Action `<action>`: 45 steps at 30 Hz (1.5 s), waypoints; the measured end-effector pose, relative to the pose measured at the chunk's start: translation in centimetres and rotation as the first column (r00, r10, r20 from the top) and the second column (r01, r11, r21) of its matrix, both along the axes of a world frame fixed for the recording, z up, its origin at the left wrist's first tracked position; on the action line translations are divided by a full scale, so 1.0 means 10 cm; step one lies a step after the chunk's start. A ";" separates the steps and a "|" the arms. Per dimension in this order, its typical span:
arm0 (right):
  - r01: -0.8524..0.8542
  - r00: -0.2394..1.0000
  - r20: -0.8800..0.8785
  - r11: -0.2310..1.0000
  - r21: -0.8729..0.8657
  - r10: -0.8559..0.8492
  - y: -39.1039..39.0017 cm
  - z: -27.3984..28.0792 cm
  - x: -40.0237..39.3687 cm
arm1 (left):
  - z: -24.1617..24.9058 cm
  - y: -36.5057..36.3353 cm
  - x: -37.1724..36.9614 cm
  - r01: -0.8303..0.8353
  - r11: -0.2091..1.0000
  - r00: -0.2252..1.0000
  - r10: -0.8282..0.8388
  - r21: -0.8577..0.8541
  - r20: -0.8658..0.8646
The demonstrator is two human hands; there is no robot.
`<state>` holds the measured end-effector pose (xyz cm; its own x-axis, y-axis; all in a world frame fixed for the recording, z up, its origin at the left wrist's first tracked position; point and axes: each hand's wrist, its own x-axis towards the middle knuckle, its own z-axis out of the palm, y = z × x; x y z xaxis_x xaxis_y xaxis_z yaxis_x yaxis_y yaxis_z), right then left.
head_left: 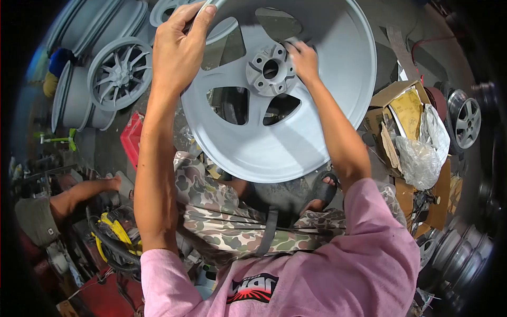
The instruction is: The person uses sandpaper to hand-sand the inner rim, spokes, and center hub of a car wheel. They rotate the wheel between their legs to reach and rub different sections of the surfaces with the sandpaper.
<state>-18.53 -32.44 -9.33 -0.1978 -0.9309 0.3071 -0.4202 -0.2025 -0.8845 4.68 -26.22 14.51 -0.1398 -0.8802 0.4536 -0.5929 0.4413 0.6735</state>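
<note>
**Grey wheel rim held up over the lap, both hands on it**

We see one large grey wheel rim [296, 132] filling the upper centre of the frame, face toward the camera, tilted, lower edge just above the camouflage trousers [232, 222].

Left hand [177, 50]: at the upper left edge of the rim, fingers curled over the lip, closed on it.

Right hand [303, 61]: pressed on a spoke just right of the hub [270, 68], fingers bent and blurred. We cannot tell whether it has anything under the fingers.

Hub count: five lug holes around one centre bore. Five spoke windows in the rim.

Containers:
- Open cardboard box [393, 95] at right of frame holds yellow-brown sheets [407, 111] and a crumpled clear plastic bag [422, 153]. Sheet count not readable.
- Red container [132, 138] at centre left, partly behind the left forearm; contents hidden.

Other rims: a multi-spoke grey one [120, 73] at upper left with several more stacked beside and behind it, exact count unclear; one silver five-spoke rim [465, 122] at far right; a stack of metallic rims [459, 253] at lower right.

Another person's arm [84, 191] lies at lower left, near a yellow and black hose coil [117, 238].
</note>
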 end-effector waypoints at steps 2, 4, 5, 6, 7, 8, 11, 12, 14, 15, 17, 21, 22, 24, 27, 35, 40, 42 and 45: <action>0.164 0.984 0.031 0.967 0.197 -0.173 0.23 -0.44 -0.15 | 0.02 -0.01 -0.01 0.000 1.000 1.000 0.000 -0.020 -0.006; 0.063 0.907 0.346 0.890 0.452 -0.240 0.69 -0.60 -0.15 | 0.02 -0.02 0.01 0.001 1.000 1.000 0.000 -0.031 0.013; 0.068 0.905 0.347 0.890 0.451 -0.245 0.81 -0.60 -0.22 | 0.03 -0.03 0.00 0.007 0.999 1.000 -0.006 -0.032 0.014; -0.176 0.789 0.586 0.845 0.505 -0.186 0.92 -0.59 -0.32 | 0.03 -0.03 0.00 -0.004 1.000 1.000 0.005 -0.026 0.006; -0.418 0.601 0.781 0.766 0.489 -0.170 1.01 -0.61 -0.39 | 0.01 -0.02 -0.01 -0.016 1.000 1.000 0.016 -0.010 -0.001; -0.420 0.601 0.780 0.761 0.494 -0.174 0.99 -0.52 -0.43 | 0.00 -0.01 -0.01 -0.019 1.000 1.000 0.019 -0.002 0.001; -0.235 0.842 0.528 0.812 0.534 -0.104 0.71 -0.36 -0.52 | 0.03 0.01 -0.05 -0.020 1.000 0.999 0.020 0.008 -0.034; -0.205 0.914 0.403 0.897 0.391 0.033 0.58 -0.38 -0.50 | 0.04 0.03 -0.05 -0.019 1.000 1.000 0.019 -0.012 -0.005; -0.222 0.968 0.188 0.919 0.327 0.167 0.47 -0.22 -0.42 | 0.02 0.05 -0.09 -0.020 0.994 1.000 0.021 -0.104 0.011; -0.224 0.967 0.188 0.921 0.320 0.170 0.41 -0.16 -0.37 | 0.03 0.06 -0.09 -0.021 0.994 1.000 0.023 -0.111 0.012; -0.198 0.979 0.015 0.928 0.316 0.203 0.30 -0.07 -0.26 | 0.03 0.07 -0.09 -0.026 0.994 1.000 0.027 -0.104 0.008; -0.227 0.940 -0.168 0.913 0.340 0.296 0.24 0.45 -0.07 | 0.04 0.04 -0.07 -0.039 0.996 0.999 0.041 -0.086 0.021; -0.227 0.941 -0.167 0.913 0.338 0.295 0.22 0.51 -0.01 | 0.02 0.03 -0.07 -0.034 0.996 0.999 0.036 -0.086 0.020; -0.326 0.857 -0.370 0.934 0.147 0.358 0.18 0.62 0.12 | 0.02 0.02 -0.05 -0.035 0.996 0.999 0.036 -0.088 0.018; -0.460 0.856 -0.207 0.881 0.108 0.473 0.04 0.73 0.28 | 0.04 0.04 -0.08 -0.030 0.989 0.999 0.032 -0.142 0.015; 0.037 0.929 -0.349 0.966 -0.255 -0.127 -0.16 0.26 0.86 | 0.08 0.08 -0.07 -0.059 0.998 0.996 0.062 -0.038 0.066; -0.486 0.809 -0.357 0.873 0.043 0.467 0.22 0.61 0.92 | 0.04 -0.02 0.02 -0.061 0.998 0.998 0.061 -0.003 0.036; -0.378 0.883 -0.292 0.925 0.019 0.367 0.23 0.83 0.82 | 0.02 -0.04 0.05 -0.077 0.997 0.996 0.076 0.016 0.051; -0.207 0.942 -0.297 0.966 -0.155 0.155 0.14 0.78 0.65 | 0.03 0.00 -0.04 -0.011 0.998 1.000 0.011 -0.067 0.000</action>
<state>-12.00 -31.00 -1.55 0.0874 -0.8662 0.4919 -0.5864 -0.4440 -0.6775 4.32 -26.19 14.86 -0.1299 -0.8496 0.5112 -0.5982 0.4783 0.6429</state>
